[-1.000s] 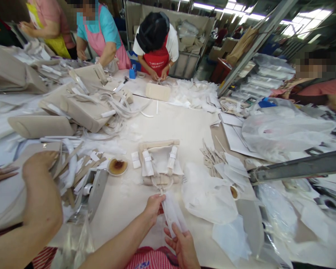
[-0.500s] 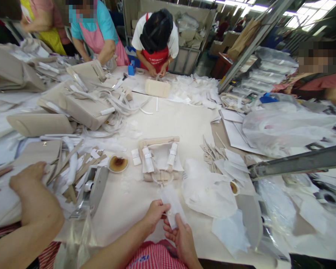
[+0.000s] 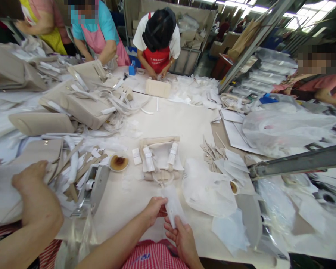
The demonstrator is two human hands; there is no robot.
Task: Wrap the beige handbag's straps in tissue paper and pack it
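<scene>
A small beige handbag [image 3: 160, 150] lies in front of me, with white wrapping [image 3: 148, 160] around its two strap ends. Between the bag and my body I hold a narrow, translucent white wrapping sheet [image 3: 173, 206]. My left hand [image 3: 155, 210] pinches its left edge. From below, my right hand [image 3: 182, 236] grips the lower end, thumb on top and the other fingers curled beneath. Thin light strands run from the bag's near side toward the sheet; whether they are inside it I cannot tell.
On the left are a grey tape dispenser [image 3: 93, 188], a dish of brown paste [image 3: 118, 163] and a co-worker's arm [image 3: 37, 201]. To the right lie a crumpled white sheet pile [image 3: 207, 188] and another dispenser [image 3: 259, 220]. A metal bar [image 3: 299, 160] juts in. Other people work across the table.
My left hand has shifted slightly up along the edge of the sheet. The right hand keeps its grip at the lower end. The bag stays in place.
</scene>
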